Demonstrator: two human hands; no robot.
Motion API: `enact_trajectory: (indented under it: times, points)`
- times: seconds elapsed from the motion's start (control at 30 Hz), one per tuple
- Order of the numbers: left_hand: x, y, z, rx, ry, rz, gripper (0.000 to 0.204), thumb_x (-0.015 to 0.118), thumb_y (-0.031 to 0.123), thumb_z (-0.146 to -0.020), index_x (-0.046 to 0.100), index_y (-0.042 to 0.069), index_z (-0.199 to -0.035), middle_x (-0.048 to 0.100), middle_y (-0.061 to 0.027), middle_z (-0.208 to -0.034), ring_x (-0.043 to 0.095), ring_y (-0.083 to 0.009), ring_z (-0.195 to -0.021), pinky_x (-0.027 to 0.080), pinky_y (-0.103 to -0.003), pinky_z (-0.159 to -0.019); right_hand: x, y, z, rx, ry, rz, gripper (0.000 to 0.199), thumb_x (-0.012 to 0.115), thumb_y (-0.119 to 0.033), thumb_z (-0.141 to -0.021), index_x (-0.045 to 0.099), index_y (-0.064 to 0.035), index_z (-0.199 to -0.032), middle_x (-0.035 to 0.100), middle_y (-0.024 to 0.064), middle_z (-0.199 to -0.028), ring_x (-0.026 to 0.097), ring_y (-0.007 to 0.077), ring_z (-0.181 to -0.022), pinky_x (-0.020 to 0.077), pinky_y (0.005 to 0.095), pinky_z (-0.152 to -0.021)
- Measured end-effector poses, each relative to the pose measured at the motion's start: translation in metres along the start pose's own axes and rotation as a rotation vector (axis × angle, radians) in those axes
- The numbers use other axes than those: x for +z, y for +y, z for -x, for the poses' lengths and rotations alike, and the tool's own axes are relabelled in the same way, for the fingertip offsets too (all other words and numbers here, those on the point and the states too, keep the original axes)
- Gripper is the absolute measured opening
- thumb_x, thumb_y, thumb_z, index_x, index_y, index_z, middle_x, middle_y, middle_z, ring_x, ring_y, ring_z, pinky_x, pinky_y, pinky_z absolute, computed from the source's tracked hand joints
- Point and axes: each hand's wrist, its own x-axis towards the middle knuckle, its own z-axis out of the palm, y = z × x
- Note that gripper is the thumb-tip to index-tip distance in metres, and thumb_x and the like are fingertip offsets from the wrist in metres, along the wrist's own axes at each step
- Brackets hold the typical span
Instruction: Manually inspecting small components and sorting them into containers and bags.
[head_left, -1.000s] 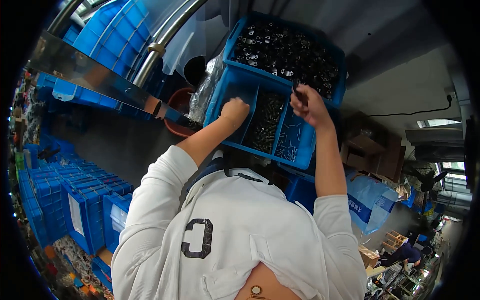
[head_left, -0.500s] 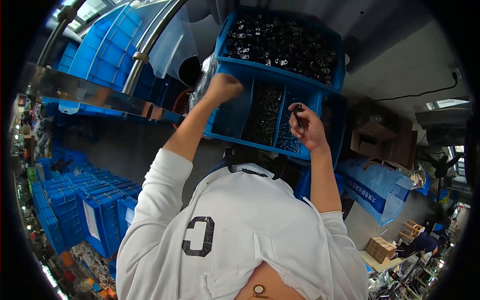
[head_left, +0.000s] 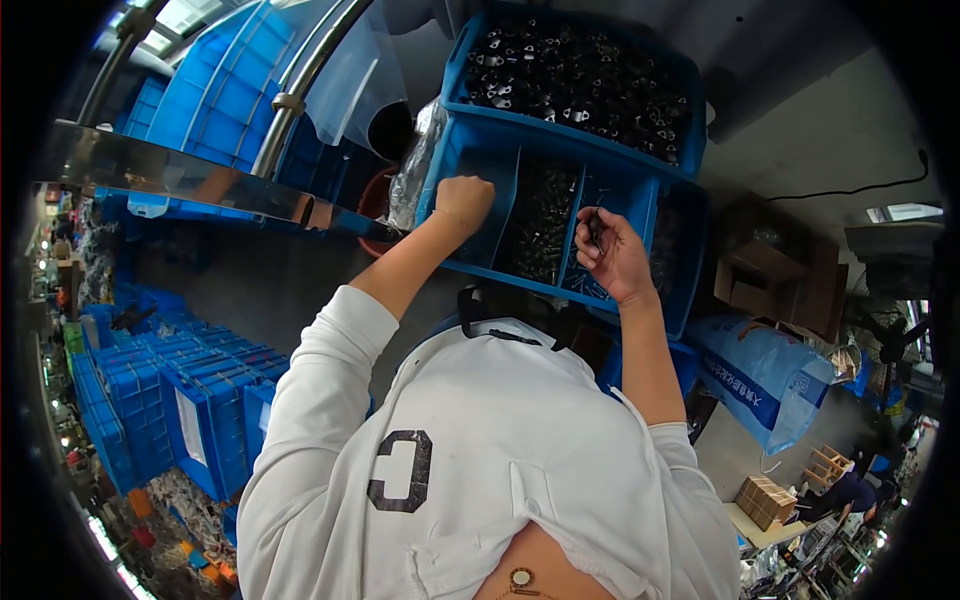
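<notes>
We are closing our left hand [head_left: 466, 200] into a fist over the blue bin [head_left: 470, 180]. Our right hand [head_left: 612, 255] is pinching a small dark part [head_left: 596, 226] above the screws [head_left: 545, 225].

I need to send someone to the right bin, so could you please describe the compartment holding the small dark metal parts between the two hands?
Start at the blue divided tray directly before the person, below the larger blue crate of black parts. Its middle compartment lies between the left hand and right hand. Unlike the nearly empty compartment left of it, it is heaped with small dark metal pieces.
</notes>
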Motion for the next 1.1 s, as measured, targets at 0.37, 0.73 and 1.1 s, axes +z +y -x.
enact_trajectory:
  times: [0.37,0.73,1.1]
  points:
    - [-0.041,0.017,-0.027,-0.213,-0.045,1.434,0.018,0.059,0.014,-0.072,0.064,0.005,-0.087,0.063,-0.0141,-0.091,0.062,-0.0274,-0.084,0.051,-0.035,-0.067,-0.007,0.002,0.019,-0.066,0.207,-0.167,0.034,0.043,-0.03,-0.092,0.055,0.0015,-0.101,0.059,0.0086,-0.086,0.059,0.0178,-0.079,0.0527,0.0294,-0.073]
    - [-0.033,0.079,-0.067,0.185,0.052,0.152,0.016,0.056,0.015,-0.077,0.065,0.008,-0.088,0.065,-0.012,-0.086,0.064,-0.0275,-0.081,0.052,-0.036,-0.066,-0.015,0.007,0.034,-0.104,0.282,-0.225,0.034,0.042,-0.029,-0.092,0.054,0.0015,-0.101,0.057,0.0108,-0.093,0.057,0.0212,-0.088,0.0485,0.0339,-0.083]
    - [-0.088,0.059,-0.019,0.367,-0.1,0.181,0.013,0.059,0.016,-0.071,0.066,0.008,-0.077,0.065,-0.0117,-0.078,0.063,-0.0289,-0.076,0.052,-0.038,-0.065,-0.017,0.009,0.035,-0.095,0.269,-0.256,0.035,0.043,-0.03,-0.092,0.053,0.0023,-0.101,0.057,0.0109,-0.093,0.056,0.0217,-0.088,0.0482,0.0353,-0.083]
